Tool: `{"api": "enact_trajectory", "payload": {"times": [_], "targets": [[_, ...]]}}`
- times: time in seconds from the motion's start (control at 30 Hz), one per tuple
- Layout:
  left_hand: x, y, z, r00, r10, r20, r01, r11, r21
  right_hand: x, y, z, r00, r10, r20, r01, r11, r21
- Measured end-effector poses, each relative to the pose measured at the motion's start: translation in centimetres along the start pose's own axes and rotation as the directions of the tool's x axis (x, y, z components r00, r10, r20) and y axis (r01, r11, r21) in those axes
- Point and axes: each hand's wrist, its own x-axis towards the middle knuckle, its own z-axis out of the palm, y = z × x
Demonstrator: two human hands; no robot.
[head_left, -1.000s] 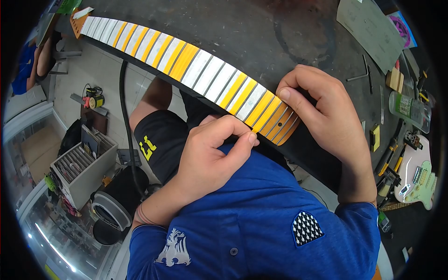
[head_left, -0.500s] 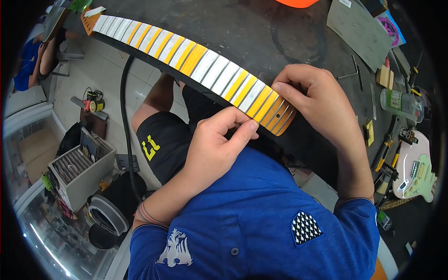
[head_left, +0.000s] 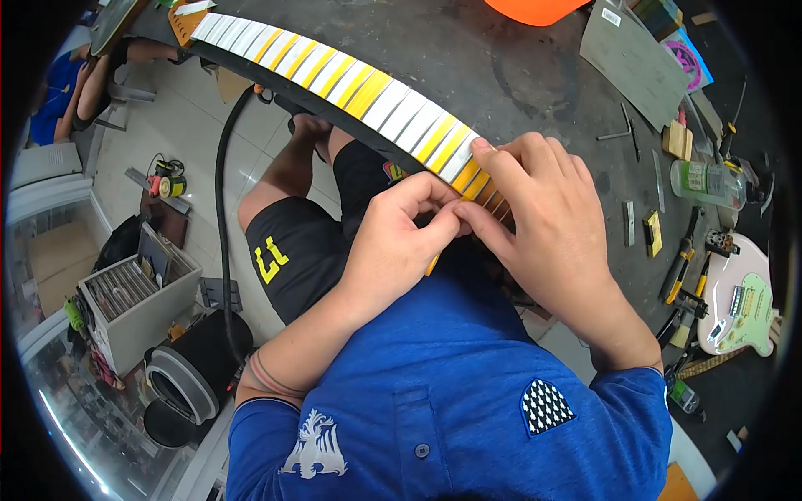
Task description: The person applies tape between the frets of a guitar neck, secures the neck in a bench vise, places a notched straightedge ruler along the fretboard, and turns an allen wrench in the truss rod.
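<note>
A guitar neck point(head_left: 363, 90) lies slantwise along the bench edge, its fretboard covered in white and yellow tape strips between the frets. Bare wood shows near its body end, partly under my right hand point(head_left: 551, 213). That hand grips across the neck, index fingertip at the far edge and thumb at the near edge. My left hand point(head_left: 401, 238) is closed in a pinch at the near edge, its fingertips touching my right thumb. A narrow yellow tape strip point(head_left: 433, 265) sticks out below the left fingers; the rest of it is hidden.
On the bench to the right lie a pink guitar body point(head_left: 733, 313), a clear bottle point(head_left: 706, 179), a yellow-handled cutter point(head_left: 678, 271) and hex keys point(head_left: 622, 134). An orange object point(head_left: 535, 8) is at the far edge. Another person point(head_left: 58, 100) sits at the left. A black hose point(head_left: 224, 184) hangs nearby.
My right hand has come down and left over the body end of the neck, its thumb now meeting my left fingers. A yellow strip now shows below my left hand.
</note>
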Motion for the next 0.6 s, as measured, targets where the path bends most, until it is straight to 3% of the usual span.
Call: {"api": "enact_trajectory", "payload": {"times": [0.03, 0.13, 0.23, 0.27, 0.37, 0.4, 0.43, 0.6], "targets": [[0.1, -0.1, 0.1, 1.0, -0.005, -0.006, 0.005, 1.0, -0.021, -0.1, -0.1, 0.2, 1.0, -0.007, -0.021, 0.006, 0.999, -0.035], [0.1, 0.0, 0.3, 0.999, 0.008, -0.042, -0.002, 0.99, 0.142, -0.2, -0.4, 0.6, 0.999, -0.02, -0.037, 0.016, 0.996, -0.093], [-0.2, 0.6, 1.1, 0.967, 0.246, -0.071, -0.148, 0.764, 0.628, 0.0, -0.5, 0.8, 0.997, -0.06, -0.039, 0.053, 0.984, -0.168], [-0.1, 0.3, 0.9, 0.957, 0.284, -0.064, -0.175, 0.736, 0.654, 0.2, -0.6, 0.9, 0.997, -0.062, -0.034, 0.056, 0.985, -0.164], [0.1, 0.7, -0.3, 0.984, 0.177, 0.0, -0.144, 0.804, 0.577, 0.2, -0.5, 1.0, 0.998, -0.052, -0.032, 0.046, 0.984, -0.17], [0.2, 0.3, -0.8, 0.998, 0.047, 0.029, -0.054, 0.94, 0.338, 0.3, -0.6, 1.2, 0.998, -0.046, -0.043, 0.038, 0.984, -0.177], [0.1, 0.1, -1.2, 0.998, -0.006, 0.067, -0.004, 0.989, 0.151, 0.1, -0.6, 1.4, 0.998, -0.04, -0.054, 0.029, 0.982, -0.184], [-0.5, -0.6, -2.4, 1.0, 0.022, 0.02, -0.023, 0.998, 0.065, -1.9, 0.6, 1.8, 0.987, -0.012, -0.161, 0.009, 1.0, -0.02]]}}
